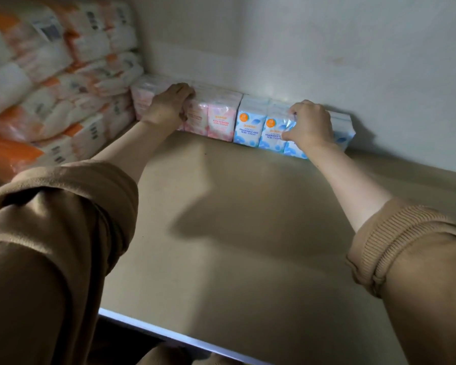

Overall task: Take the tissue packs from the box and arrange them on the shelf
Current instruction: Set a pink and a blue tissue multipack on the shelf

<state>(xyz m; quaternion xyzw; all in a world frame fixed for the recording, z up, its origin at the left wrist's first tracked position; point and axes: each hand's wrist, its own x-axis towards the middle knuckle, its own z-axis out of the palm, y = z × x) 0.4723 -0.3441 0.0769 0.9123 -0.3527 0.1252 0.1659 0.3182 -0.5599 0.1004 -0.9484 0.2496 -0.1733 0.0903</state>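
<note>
1. Fingers of the left hand (169, 106) curl over the pink plastic-wrapped tissue packs (219, 119), gripping them.
2. Fingers of the right hand (311, 125) grip the blue plastic-wrapped tissue packs (249, 122), just right of the pink ones.
3. Both sets stand in one row on the beige flat shelf board (248, 233), against the far wall.
4. Orange-and-white wrapped bundles (50, 75) are stacked at the far left.

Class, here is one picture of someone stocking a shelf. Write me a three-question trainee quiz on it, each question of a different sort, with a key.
1. True or false: on the shelf, the blue packs stand to the right of the pink packs.
2. What does the left hand grip? A: pink packs. B: blue packs. C: nothing.
3. Fill in: the right hand holds packs coloured ____.
Key: 1 true; 2 A; 3 blue.
</note>
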